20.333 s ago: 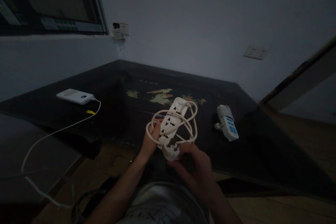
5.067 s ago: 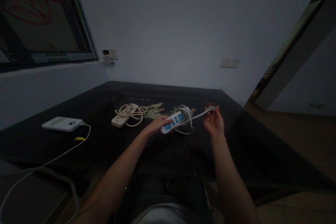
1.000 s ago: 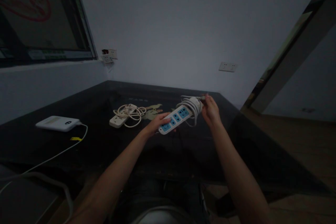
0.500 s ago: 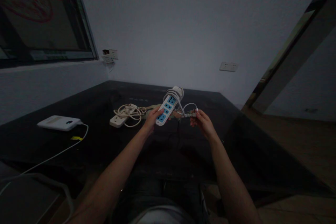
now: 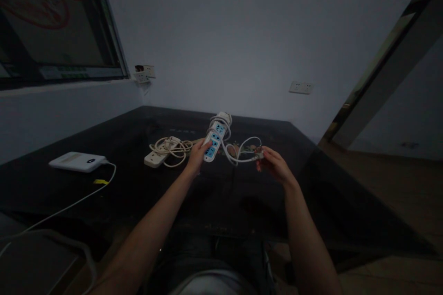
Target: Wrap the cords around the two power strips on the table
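Observation:
My left hand [image 5: 197, 156] grips the near end of a white power strip [image 5: 215, 139] with blue sockets, the thumb on its face. The strip is held up and tilted over the dark table, its far end wound with several turns of white cord [image 5: 227, 123]. A loose length of that cord runs right to my right hand [image 5: 272, 162], whose fingers are closed on the plug [image 5: 259, 154]. Left of my left hand, a second, cream power strip [image 5: 157, 156] lies on the table with its cord looped loosely over it.
A white power bank [image 5: 76, 161] with a cable lies on the left of the black table [image 5: 332, 198], beside a yellow tag [image 5: 101, 181]. Wall sockets [image 5: 301, 87] are on the back wall and in the left corner. A window [image 5: 58, 23] is at upper left.
The blue-socketed strip has swung more upright and moved left. My right hand has drawn the plug down from beside the wound cord, and a longer loose length now hangs between my hands.

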`<control>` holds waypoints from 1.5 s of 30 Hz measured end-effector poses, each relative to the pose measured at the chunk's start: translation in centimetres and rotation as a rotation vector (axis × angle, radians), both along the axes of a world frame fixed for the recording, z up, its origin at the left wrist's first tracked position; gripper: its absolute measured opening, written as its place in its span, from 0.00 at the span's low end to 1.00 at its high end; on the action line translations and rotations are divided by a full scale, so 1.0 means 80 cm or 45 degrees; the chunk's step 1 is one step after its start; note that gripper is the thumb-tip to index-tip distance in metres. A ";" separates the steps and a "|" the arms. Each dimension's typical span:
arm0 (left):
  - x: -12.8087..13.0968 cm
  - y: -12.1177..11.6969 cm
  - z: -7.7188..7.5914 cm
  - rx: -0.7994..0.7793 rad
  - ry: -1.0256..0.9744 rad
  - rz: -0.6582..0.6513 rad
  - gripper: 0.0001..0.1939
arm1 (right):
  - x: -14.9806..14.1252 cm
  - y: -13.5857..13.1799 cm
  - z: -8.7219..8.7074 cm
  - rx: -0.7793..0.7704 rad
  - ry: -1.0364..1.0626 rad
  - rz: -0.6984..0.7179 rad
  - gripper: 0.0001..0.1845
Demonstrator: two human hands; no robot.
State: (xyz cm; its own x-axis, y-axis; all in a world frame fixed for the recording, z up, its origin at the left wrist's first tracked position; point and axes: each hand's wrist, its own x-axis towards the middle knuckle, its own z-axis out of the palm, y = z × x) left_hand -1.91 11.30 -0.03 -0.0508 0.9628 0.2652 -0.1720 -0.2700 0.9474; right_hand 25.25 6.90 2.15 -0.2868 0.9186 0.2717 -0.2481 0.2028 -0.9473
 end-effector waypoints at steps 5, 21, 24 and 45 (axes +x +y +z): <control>-0.001 0.012 -0.013 -0.003 0.179 0.074 0.21 | -0.011 -0.008 -0.002 -0.058 0.053 0.206 0.16; 0.005 -0.005 0.003 0.156 0.327 0.161 0.20 | 0.003 0.017 -0.009 0.076 0.156 -0.348 0.15; 0.002 -0.009 0.008 0.234 0.345 0.233 0.22 | 0.003 0.021 -0.011 0.105 0.110 -0.443 0.16; 0.009 -0.029 0.018 0.542 0.588 0.012 0.23 | -0.055 0.028 -0.042 0.255 -0.271 -0.333 0.17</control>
State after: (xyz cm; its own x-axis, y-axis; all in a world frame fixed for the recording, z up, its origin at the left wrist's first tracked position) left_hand -1.17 8.95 1.40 0.1528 0.7682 0.6217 0.2337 -0.6394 0.7325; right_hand 20.86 9.11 -1.23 -0.1189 0.9029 0.4131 0.0340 0.4196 -0.9071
